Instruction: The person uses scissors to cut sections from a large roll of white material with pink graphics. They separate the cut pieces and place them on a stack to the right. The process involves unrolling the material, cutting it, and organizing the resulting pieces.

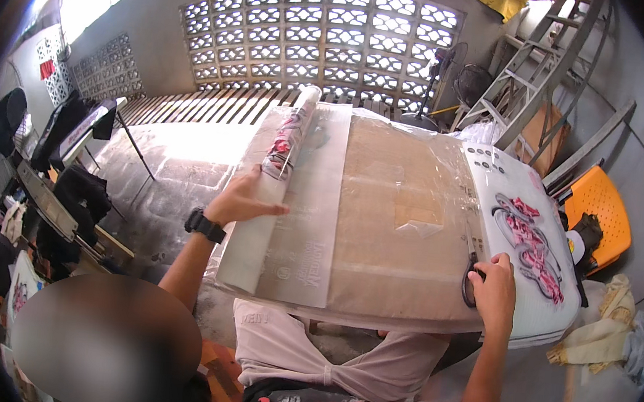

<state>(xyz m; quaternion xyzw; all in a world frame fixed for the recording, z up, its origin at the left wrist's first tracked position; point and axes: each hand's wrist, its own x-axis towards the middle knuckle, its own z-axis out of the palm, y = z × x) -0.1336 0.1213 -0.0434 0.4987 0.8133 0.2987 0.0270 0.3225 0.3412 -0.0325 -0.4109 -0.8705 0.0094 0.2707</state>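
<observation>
A rolled plastic sheet [281, 145] with a pink-and-grey print lies lengthwise across the left part of a brown, plastic-covered board [386, 260]. My left hand [242, 198] grips this roll near its middle, thumb stretched onto the flat translucent sheet [308, 230] beside it. At the right, my right hand [492, 285] holds black-handled scissors [470, 279], the blades pointing away from me along the edge of a white printed sheet [532, 254] with pink-and-grey lettering and small round designs.
A stepladder [519, 88] leans at back right near fans [470, 84], an orange chair [596, 213] and bundled cloth [603, 317]. Dark chairs and clutter [70, 187] line the left side. A slatted platform [161, 110] runs below the breeze-block wall. A blurred oval hides the lower left.
</observation>
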